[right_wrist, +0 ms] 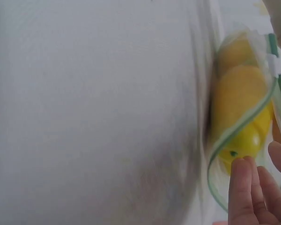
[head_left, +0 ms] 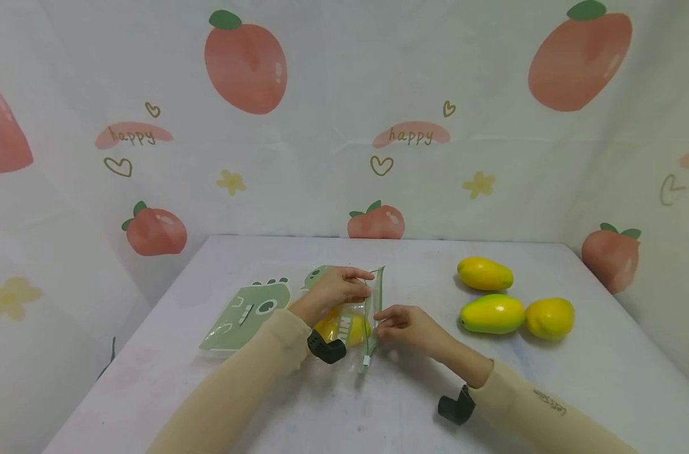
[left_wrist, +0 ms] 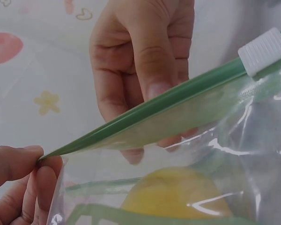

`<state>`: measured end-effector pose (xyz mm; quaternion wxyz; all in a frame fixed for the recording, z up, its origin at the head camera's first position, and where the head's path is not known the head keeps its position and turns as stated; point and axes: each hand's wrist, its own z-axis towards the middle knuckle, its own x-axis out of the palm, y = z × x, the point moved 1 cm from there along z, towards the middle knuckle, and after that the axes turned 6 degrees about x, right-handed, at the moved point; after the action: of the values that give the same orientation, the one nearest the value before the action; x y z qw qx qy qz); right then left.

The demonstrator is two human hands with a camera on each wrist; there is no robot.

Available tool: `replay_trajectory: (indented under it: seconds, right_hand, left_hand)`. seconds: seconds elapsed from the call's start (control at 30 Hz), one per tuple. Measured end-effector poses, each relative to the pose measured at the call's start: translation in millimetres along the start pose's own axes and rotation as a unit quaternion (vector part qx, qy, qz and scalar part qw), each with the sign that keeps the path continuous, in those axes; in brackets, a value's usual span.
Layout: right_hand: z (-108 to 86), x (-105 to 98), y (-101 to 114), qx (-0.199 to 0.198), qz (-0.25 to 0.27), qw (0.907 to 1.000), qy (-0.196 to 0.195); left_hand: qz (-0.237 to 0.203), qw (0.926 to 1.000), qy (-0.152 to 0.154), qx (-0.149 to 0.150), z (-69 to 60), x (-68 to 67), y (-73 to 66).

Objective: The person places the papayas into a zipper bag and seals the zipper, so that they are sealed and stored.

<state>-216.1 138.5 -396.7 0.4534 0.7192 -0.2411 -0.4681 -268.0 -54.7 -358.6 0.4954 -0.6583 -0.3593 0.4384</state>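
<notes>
A clear zip bag [head_left: 353,356] with a green edge and a white slider [left_wrist: 264,51] lies mid-table. Yellow fruits [right_wrist: 241,98] are inside it, seen through the clear plastic. My left hand [head_left: 335,290] reaches over the bag; in the left wrist view its thumb and finger pinch the far end of the green edge [left_wrist: 145,110]. At the bag's right side is my right hand [head_left: 409,328], its fingers near the green edge and thumb apart from them. In the right wrist view these fingers [right_wrist: 241,187] extend by the bag's opening; whether they touch it is unclear.
Three loose yellow-green fruits, one behind [head_left: 484,273], one in front [head_left: 492,313] and one at the right [head_left: 549,318], lie on the table's right. A green cartoon-face bag [head_left: 248,315] lies flat at left. A printed cloth [head_left: 316,157] hangs behind the table.
</notes>
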Motion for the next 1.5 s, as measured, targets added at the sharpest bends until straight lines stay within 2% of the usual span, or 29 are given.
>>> replay_trajectory:
  seconds: [0.13, 0.4, 0.63, 0.8, 1.0, 1.07, 1.27, 1.5]
  right_hand:
    - [-0.6, -7.8, -2.3, -0.011, 0.001, 0.9999, -0.011]
    - [-11.7, -32.2, 1.8, -0.009, 0.01, 0.9995, -0.029]
    - [-26.4, -62.8, 4.4, -0.036, 0.01, 0.9976, -0.059]
    - [-40.5, -87.6, 6.2, -0.052, -0.012, 0.9944, -0.091]
    - [-57.6, -116.0, 3.0, -0.037, -0.03, 0.9909, -0.126]
    - [-63.1, -123.9, 0.2, -0.033, -0.035, 0.9889, -0.14]
    - [-72.3, -141.8, -16.7, -0.054, -0.037, 0.9842, -0.164]
    - [-77.5, -155.1, -39.1, -0.012, -0.065, 0.9843, -0.164]
  left_hand:
    - [-0.013, 0.9999, 0.001, 0.0, 0.4, -0.7, 1.5]
    - [-0.013, 0.9999, 0.003, -0.005, 0.4, -0.7, 1.9]
    - [-0.015, 0.9999, 0.005, -0.003, 0.8, -0.8, 2.5]
    - [-0.012, 0.9999, 0.006, 0.0, 2.4, -1.2, 4.1]
    - [-0.014, 0.9999, 0.004, -0.005, 3.6, -1.1, 4.0]
    - [-0.015, 0.9999, 0.003, -0.008, 3.3, -1.2, 3.4]
    - [-0.013, 0.9998, 0.002, -0.012, 3.1, -1.5, 3.3]
    - [-0.006, 0.9998, -0.005, -0.02, 3.0, 0.2, 4.7]
